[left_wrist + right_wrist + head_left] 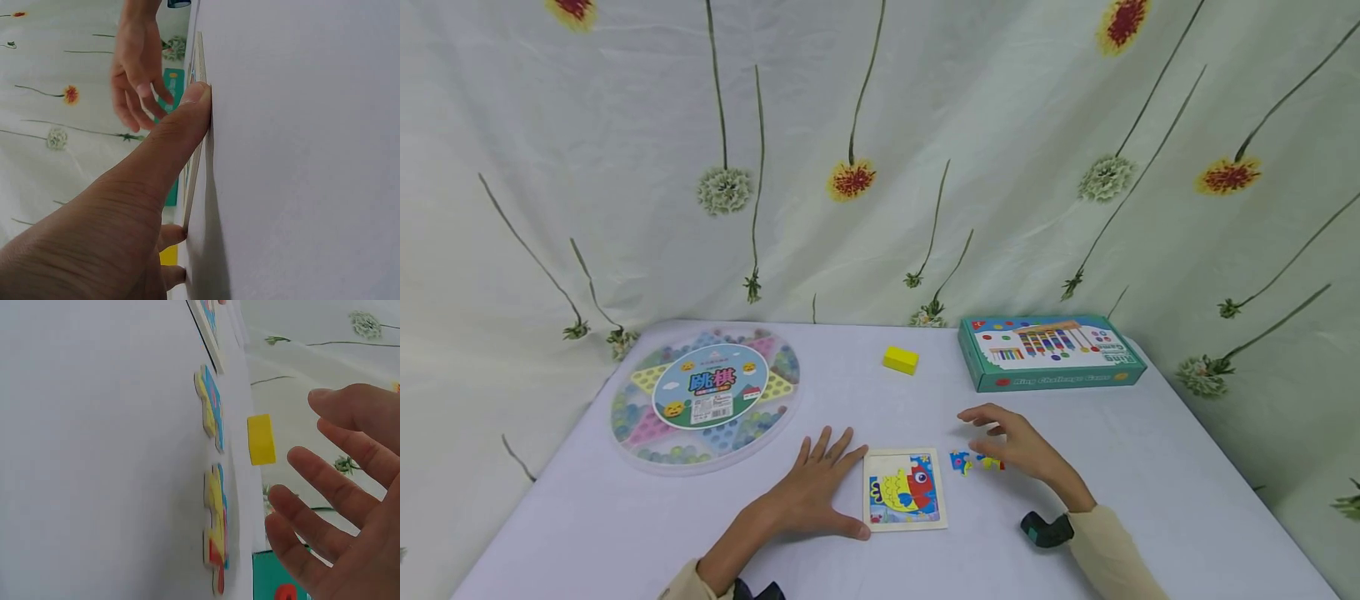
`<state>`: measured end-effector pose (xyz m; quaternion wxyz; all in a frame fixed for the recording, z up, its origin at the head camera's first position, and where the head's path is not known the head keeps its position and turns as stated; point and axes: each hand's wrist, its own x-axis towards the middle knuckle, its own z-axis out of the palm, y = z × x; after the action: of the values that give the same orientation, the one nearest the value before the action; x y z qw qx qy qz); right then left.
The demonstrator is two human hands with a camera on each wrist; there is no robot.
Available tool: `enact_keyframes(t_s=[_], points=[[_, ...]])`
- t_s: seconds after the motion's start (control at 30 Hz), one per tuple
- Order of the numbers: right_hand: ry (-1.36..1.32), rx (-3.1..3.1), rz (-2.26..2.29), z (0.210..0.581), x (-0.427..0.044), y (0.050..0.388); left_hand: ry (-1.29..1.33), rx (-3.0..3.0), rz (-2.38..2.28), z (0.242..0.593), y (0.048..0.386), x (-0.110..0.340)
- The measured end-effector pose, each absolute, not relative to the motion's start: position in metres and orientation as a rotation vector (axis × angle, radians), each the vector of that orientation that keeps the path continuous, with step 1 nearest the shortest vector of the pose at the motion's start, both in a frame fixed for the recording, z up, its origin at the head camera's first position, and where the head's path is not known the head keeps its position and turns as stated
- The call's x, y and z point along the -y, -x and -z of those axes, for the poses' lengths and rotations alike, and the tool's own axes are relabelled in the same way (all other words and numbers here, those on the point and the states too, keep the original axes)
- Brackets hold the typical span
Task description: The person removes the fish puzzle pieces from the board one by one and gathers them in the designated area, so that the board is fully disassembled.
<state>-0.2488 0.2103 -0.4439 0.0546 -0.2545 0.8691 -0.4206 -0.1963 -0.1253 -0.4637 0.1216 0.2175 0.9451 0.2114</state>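
Observation:
A square fish jigsaw puzzle board [886, 463] lies flat on the table, bare wood showing at its upper left. My left hand [815, 492] is beside it with fingers spread, its thumb and index finger touching the left edge. In the left wrist view, the thumb tip [197, 97] rests against the board's side. Right of the board are loose puzzle pieces, one blue and yellow [211, 406], another with yellow and red [215, 519]. My right hand [1011, 442] hovers just above these pieces, fingers loosely bent and apart, holding nothing.
A yellow block [901, 360] lies behind the board. A round Chinese checkers set [711, 387] with marbles sits at the back left. At the back right is a green game box [1052, 353]. A flowered cloth [880, 208] hangs behind the white table [625, 533].

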Motion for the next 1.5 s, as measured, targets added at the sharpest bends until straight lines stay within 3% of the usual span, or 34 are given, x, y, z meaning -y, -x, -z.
enact_keyframes(t_s=[0.57,1.5], points=[[0.953,-2.481,1.146,0.453,-0.153,0.249,-0.624,-2.776,-0.575,0.465,0.197,0.124],[1.005,-2.506,0.963,0.453,-0.151,0.244,-0.628,-2.782,-0.569,0.464,0.196,0.124]])
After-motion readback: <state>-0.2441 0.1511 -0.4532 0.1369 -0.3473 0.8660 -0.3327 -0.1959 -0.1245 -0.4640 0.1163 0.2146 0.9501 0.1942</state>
